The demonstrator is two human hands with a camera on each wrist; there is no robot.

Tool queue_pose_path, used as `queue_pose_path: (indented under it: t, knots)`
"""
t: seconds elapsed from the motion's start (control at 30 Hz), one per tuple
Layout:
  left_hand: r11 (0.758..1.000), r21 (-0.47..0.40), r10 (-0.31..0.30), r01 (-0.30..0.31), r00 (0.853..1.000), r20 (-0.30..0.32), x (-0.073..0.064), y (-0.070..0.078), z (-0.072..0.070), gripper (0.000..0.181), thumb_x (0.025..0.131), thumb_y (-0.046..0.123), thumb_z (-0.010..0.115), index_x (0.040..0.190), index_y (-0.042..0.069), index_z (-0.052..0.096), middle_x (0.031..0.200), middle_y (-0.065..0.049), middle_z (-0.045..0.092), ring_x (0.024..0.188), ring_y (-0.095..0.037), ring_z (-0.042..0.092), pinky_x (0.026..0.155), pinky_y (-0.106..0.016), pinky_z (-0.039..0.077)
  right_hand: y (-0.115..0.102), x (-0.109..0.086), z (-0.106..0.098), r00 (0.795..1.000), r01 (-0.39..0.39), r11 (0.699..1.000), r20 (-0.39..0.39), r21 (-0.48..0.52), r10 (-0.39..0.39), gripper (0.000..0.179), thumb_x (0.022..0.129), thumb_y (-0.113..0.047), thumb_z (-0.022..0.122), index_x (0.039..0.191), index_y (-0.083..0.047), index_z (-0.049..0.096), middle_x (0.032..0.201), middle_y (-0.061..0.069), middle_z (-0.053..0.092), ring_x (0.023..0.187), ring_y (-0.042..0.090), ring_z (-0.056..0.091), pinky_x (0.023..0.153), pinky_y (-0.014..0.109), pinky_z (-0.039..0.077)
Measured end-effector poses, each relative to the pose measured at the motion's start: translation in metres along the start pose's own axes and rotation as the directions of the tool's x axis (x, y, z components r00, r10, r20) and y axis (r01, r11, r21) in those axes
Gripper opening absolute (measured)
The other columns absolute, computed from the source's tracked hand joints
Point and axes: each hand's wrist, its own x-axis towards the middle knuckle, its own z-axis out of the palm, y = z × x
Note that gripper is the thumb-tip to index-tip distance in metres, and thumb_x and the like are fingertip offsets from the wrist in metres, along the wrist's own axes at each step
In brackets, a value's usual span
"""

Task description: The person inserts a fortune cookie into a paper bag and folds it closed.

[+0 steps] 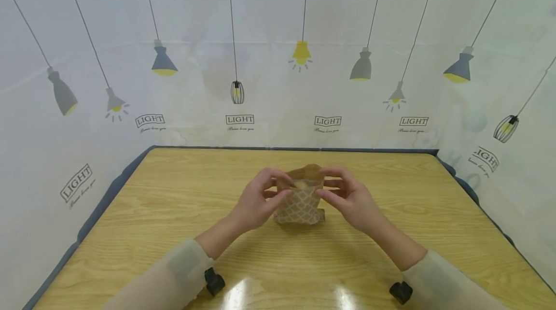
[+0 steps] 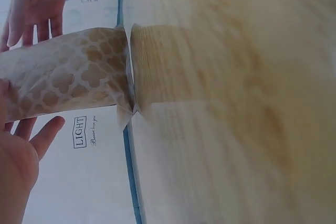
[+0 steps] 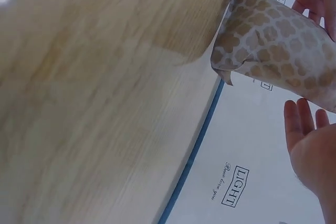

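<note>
A brown paper bag (image 1: 299,206) with a white lattice pattern stands upright near the middle of the table, its mouth spread open at the top. Something pale yellow (image 1: 301,184) shows inside the mouth, too small to make out. My left hand (image 1: 256,199) pinches the bag's left rim, thumb on the near side and fingers on the far side. On the opposite rim, my right hand (image 1: 354,199) pinches in the same way. The left wrist view shows the patterned bag (image 2: 68,74) sideways, its base at the tabletop. A folded corner sticks out at the base in the right wrist view.
The wooden table (image 1: 173,194) has a dark blue edge along its back and sides. Behind it hangs a white backdrop (image 1: 269,68) printed with lamps and the word LIGHT. Dark wrist-worn devices (image 1: 214,281) sit at both cuffs.
</note>
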Motion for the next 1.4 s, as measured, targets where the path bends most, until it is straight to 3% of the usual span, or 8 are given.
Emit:
queue_pose_path:
  t: [0.13,0.37,0.53,0.73,0.87,1.0,1.17,1.4]
  knots:
    - [0.987,-0.140,-0.085,0.084,0.996,-0.002,0.001,0.002,0.000,0.049,0.104,0.002,0.072,0.148,0.009,0.051,0.134,-0.020,0.059,0.118,-0.038,0.075,0.090,-0.031,0.068,0.000,0.004,-0.001,0.994,-0.108,0.987,0.001,0.115,0.109,0.071,0.103,-0.010,0.077,0.163,-0.012,0.040,0.149,0.021,0.062,0.136,0.044,0.065,0.102,0.028,0.063]
    - [0.939,-0.298,-0.174,0.172,0.985,0.018,0.003,0.002,-0.002,0.070,0.103,-0.003,0.071,0.163,0.013,0.038,0.131,-0.023,0.058,0.111,-0.025,0.073,0.088,-0.026,0.066,0.003,0.008,0.000,0.974,-0.221,0.969,0.065,0.106,0.215,0.060,0.104,-0.021,0.078,0.158,-0.016,0.055,0.151,0.016,0.063,0.139,0.040,0.063,0.105,0.040,0.064]
    - [0.933,-0.314,-0.176,0.175,0.984,0.026,0.005,0.000,-0.001,0.070,0.102,-0.005,0.072,0.162,0.012,0.040,0.127,-0.021,0.060,0.107,-0.018,0.071,0.086,-0.024,0.066,0.005,0.008,0.003,0.975,-0.223,0.968,0.047,0.113,0.219,0.043,0.102,-0.022,0.079,0.143,-0.016,0.068,0.142,0.012,0.069,0.127,0.033,0.067,0.101,0.045,0.064]
    - [0.932,-0.304,-0.205,0.197,0.979,0.004,0.008,0.001,0.001,0.065,0.101,-0.003,0.074,0.158,0.011,0.046,0.118,-0.015,0.066,0.104,-0.018,0.072,0.084,-0.024,0.064,0.007,0.007,0.005,0.979,-0.202,0.974,-0.013,0.100,0.204,0.030,0.100,-0.021,0.083,0.128,-0.013,0.075,0.115,0.004,0.074,0.108,0.021,0.070,0.080,0.031,0.061]
    - [0.916,-0.335,-0.241,0.220,0.970,-0.023,0.010,0.002,0.002,0.062,0.099,-0.006,0.073,0.154,0.010,0.050,0.111,-0.013,0.068,0.105,-0.018,0.074,0.086,-0.025,0.064,0.006,0.005,0.006,0.978,-0.201,0.969,-0.019,0.142,0.206,0.026,0.100,-0.015,0.081,0.125,-0.008,0.075,0.107,-0.001,0.073,0.104,0.015,0.070,0.085,0.027,0.065]
    - [0.905,-0.353,-0.261,0.239,0.965,-0.016,0.011,0.002,0.003,0.061,0.100,-0.005,0.073,0.155,0.009,0.051,0.121,-0.019,0.065,0.109,-0.021,0.072,0.085,-0.024,0.063,0.004,0.005,0.007,0.979,-0.196,0.971,-0.032,0.134,0.202,0.025,0.101,-0.014,0.080,0.124,-0.006,0.076,0.110,-0.003,0.074,0.105,0.013,0.071,0.093,0.030,0.067]
    - [0.915,-0.308,-0.270,0.262,0.963,0.017,0.012,0.000,0.005,0.063,0.101,0.002,0.077,0.157,0.014,0.052,0.139,-0.023,0.068,0.118,-0.021,0.069,0.090,-0.023,0.061,0.002,0.007,0.008,0.980,-0.196,0.979,-0.024,0.064,0.197,0.028,0.102,-0.017,0.079,0.127,-0.008,0.076,0.118,0.006,0.076,0.107,0.017,0.069,0.090,0.033,0.066]
    - [0.922,-0.295,-0.264,0.251,0.964,-0.004,0.014,-0.001,0.011,0.062,0.098,-0.001,0.077,0.155,0.013,0.054,0.118,-0.019,0.078,0.096,-0.013,0.070,0.077,-0.022,0.055,0.003,0.007,0.008,0.979,-0.204,0.977,0.037,0.061,0.202,0.032,0.103,-0.015,0.077,0.134,-0.006,0.074,0.134,0.016,0.074,0.116,0.020,0.067,0.093,0.026,0.063]
